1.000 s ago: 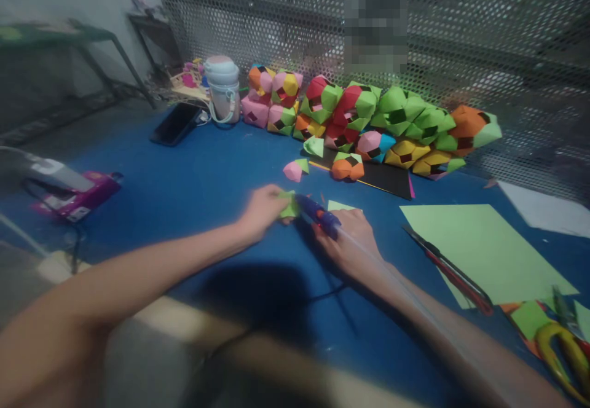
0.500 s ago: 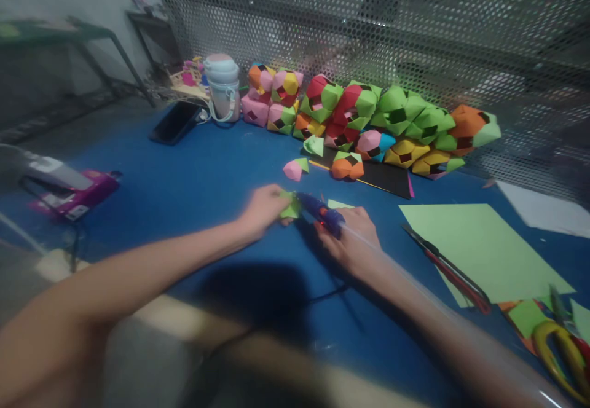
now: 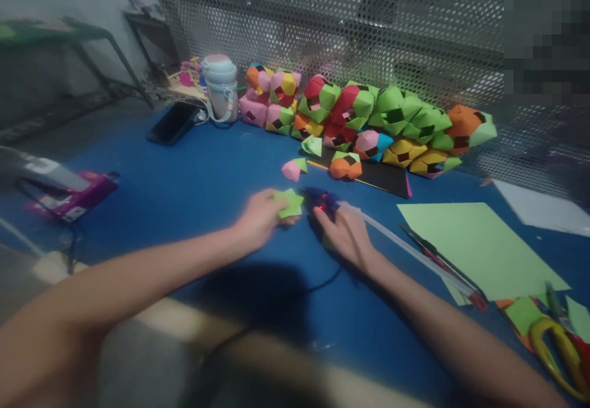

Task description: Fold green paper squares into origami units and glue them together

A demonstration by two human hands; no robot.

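Observation:
Between the fingers of my left hand is a small folded piece of green paper. My right hand is wrapped round a dark blue glue gun with a small red light. A long clear glue stick juts from its back, over my forearm. The gun's nozzle points left and lies close to the green paper; whether they touch I cannot tell. Just beyond my hands lie a pink and green folded paper piece and an orange one.
Stacked folded paper shapes line the perforated metal panel. Right lie a green sheet, a red-handled cutter and yellow-handled scissors. Left are a phone, a bottle and a magenta power strip. A black cord crosses the table.
The glue gun has tilted flatter, and its nozzle has drawn slightly to the right, away from the green paper. The green paper in my left hand has turned to show more of its face.

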